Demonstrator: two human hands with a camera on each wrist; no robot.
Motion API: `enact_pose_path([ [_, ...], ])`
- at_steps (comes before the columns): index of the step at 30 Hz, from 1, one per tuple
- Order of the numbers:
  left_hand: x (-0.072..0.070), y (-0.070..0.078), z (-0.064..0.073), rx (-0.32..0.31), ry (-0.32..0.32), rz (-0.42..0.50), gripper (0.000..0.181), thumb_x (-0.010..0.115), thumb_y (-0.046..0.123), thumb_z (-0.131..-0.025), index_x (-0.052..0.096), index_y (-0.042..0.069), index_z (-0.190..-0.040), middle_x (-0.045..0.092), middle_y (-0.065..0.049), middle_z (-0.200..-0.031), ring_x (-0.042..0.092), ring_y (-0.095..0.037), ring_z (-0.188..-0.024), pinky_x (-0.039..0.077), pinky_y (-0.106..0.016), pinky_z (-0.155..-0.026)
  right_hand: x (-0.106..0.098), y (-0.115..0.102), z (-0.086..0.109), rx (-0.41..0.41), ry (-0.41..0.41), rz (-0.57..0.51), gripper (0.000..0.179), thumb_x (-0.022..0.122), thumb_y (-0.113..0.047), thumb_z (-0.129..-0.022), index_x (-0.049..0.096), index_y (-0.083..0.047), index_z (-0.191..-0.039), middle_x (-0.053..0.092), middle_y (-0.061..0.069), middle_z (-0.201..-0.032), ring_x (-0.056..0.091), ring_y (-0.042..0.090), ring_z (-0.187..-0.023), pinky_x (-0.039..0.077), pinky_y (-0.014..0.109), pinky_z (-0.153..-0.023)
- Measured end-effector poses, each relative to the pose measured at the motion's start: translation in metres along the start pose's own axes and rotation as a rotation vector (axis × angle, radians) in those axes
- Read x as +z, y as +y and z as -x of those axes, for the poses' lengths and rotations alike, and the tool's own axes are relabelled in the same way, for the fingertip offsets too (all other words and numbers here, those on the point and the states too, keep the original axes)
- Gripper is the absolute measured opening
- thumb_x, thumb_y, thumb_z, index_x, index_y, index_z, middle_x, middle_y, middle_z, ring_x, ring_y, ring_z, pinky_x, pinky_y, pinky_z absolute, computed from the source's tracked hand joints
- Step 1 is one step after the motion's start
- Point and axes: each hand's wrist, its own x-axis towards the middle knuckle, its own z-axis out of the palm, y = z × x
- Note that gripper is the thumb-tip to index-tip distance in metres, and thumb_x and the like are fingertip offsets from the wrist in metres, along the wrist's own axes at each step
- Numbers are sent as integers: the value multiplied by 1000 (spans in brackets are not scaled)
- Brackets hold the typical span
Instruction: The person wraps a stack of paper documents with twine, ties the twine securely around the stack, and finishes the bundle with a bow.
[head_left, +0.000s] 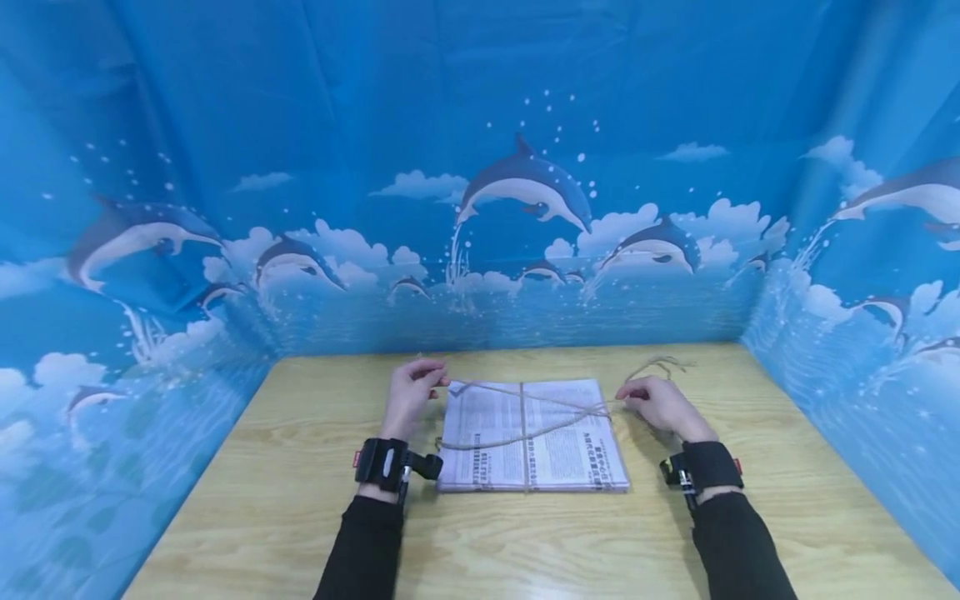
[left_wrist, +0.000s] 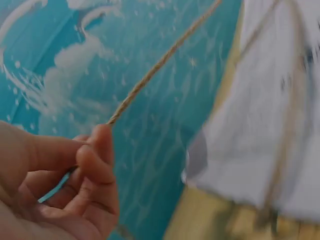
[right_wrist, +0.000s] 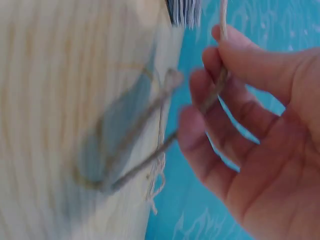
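A flat stack of newspapers [head_left: 573, 454] lies on the table between the two hands. One strand of twine [head_left: 522, 408] runs front to back across its middle, and further strands cross the sheets from side to side. At the stack's far left corner, the left hand [head_left: 408, 396] pinches twine [left_wrist: 160, 62] between thumb and fingertips; it stretches taut away from them in the left wrist view. Beside the right edge, the right hand [head_left: 660, 406] pinches twine between thumb and index finger, with the other fingers loosely bent. A slack loop of twine [right_wrist: 145, 162] hangs below these fingers.
Loose, frayed twine ends [head_left: 663, 362] lie on the wooden table [head_left: 300, 500] beyond the right hand. A blue dolphin-print curtain [head_left: 360, 208] encloses the table at the back and both sides. Each wrist wears a black strap with a camera.
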Motion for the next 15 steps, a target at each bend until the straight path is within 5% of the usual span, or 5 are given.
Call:
enact_pose_path([
  [7,-15,-21,-5,-59,-35,-230,21,56,-5,-93,66,-13,-110,67,-28,-103,69,-29,-83,56,-36,-71,-13,14,11,93,54,29,15,61,-7,-93,74,0,-98,72,19,-100,66,38,-95,51,51,-84],
  [15,-24,-38,-9,-83,-162,-572,15,60,4,-93,71,-5,-98,70,-14,-84,66,-21,-74,48,-24,-62,-7,8,8,136,-66,43,21,61,-5,-90,70,3,-107,69,23,-110,62,41,-105,50,52,-88],
])
